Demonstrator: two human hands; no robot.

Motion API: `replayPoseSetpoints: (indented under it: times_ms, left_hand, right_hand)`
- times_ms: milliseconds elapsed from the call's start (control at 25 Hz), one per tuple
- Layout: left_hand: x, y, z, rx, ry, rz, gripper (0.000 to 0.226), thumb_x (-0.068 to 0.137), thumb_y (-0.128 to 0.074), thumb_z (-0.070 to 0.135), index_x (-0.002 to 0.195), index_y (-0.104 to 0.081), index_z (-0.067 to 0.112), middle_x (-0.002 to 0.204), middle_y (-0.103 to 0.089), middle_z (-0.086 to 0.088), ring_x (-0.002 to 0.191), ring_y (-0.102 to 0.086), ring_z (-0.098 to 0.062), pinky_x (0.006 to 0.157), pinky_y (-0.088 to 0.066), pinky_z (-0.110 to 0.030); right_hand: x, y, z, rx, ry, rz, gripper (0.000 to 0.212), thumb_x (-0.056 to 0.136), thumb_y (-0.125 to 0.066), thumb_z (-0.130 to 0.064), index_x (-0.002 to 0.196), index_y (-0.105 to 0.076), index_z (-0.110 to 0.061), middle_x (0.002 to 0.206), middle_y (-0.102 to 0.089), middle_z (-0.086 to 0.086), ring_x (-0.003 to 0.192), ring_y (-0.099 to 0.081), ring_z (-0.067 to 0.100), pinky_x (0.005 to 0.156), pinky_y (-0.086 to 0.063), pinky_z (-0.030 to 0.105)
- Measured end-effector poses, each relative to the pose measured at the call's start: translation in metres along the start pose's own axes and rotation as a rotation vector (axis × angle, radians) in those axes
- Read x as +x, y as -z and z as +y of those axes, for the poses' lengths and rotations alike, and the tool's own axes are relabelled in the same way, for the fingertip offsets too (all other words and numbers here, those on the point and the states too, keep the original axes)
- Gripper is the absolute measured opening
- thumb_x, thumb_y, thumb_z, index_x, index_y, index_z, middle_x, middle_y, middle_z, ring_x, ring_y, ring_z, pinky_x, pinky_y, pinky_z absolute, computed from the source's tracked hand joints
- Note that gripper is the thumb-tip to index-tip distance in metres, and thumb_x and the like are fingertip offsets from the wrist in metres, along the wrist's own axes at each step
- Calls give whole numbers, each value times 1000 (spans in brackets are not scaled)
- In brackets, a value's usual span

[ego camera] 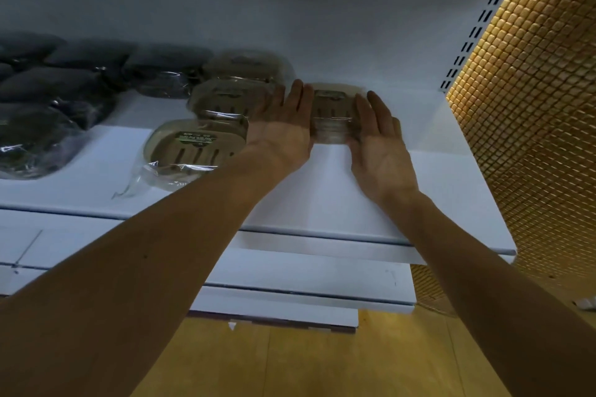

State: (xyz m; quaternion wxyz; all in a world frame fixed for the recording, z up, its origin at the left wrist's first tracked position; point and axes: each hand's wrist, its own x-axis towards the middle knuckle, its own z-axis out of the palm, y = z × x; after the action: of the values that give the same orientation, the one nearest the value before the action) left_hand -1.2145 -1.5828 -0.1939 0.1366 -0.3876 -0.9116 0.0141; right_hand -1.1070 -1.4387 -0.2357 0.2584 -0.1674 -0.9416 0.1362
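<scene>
Your left hand (283, 129) and right hand (377, 148) flank a soap dish (332, 113) on the shelf (322, 200).
Both lie flat with straight fingers against its sides; other dishes (193, 148) sit left.

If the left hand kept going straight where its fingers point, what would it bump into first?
Most likely the white back wall. The left hand points along the side of the wrapped soap dish, and nothing shows ahead of it, though depth is hard to judge.
</scene>
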Motion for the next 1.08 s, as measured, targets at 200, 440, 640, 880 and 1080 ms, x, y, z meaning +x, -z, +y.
replayPoseSetpoints:
  times_ms: [200,440,640,880,1080]
  left_hand:
    - [6,4,-9,-21,-38,-25,82,96,-54,36,158,-6,13,165,-12,-9,150,-17,-31,120,-14,-48]
    - [-2,5,-20,-64,-79,-2,76,97,-49,40,158,-12,14,163,-18,-10,149,-18,-31,121,-13,-44]
    - [25,10,-30,-171,-62,-100,72,95,-54,39,155,-19,19,157,-28,-8,145,-26,-30,116,-26,-43]
    - [48,7,-39,-85,-69,-117,76,93,-57,38,155,-20,18,161,-25,-5,146,-24,-26,114,-22,-42]
    - [59,-3,-38,-47,-36,-142,79,91,-58,36,156,-17,15,162,-20,-7,147,-22,-25,113,-21,-43]
  right_hand:
    - [-2,-3,0,-41,59,24,64,96,-51,-14,154,-26,-19,161,-23,8,129,-43,36,101,-46,47]
    - [8,-9,3,-107,42,17,64,99,-49,-23,156,-20,-19,163,-18,8,113,-55,36,92,-47,46]
    - [31,-21,2,-92,-13,18,63,99,-47,-27,156,-20,-22,163,-18,5,109,-55,34,88,-45,44]
    - [56,-25,2,-87,-78,-76,65,101,-37,-38,157,-4,-30,165,-4,-2,123,-46,33,100,-38,44]
    - [59,-26,4,-46,-82,-88,66,102,-35,-35,156,3,-35,165,-2,-2,124,-40,34,100,-38,45]
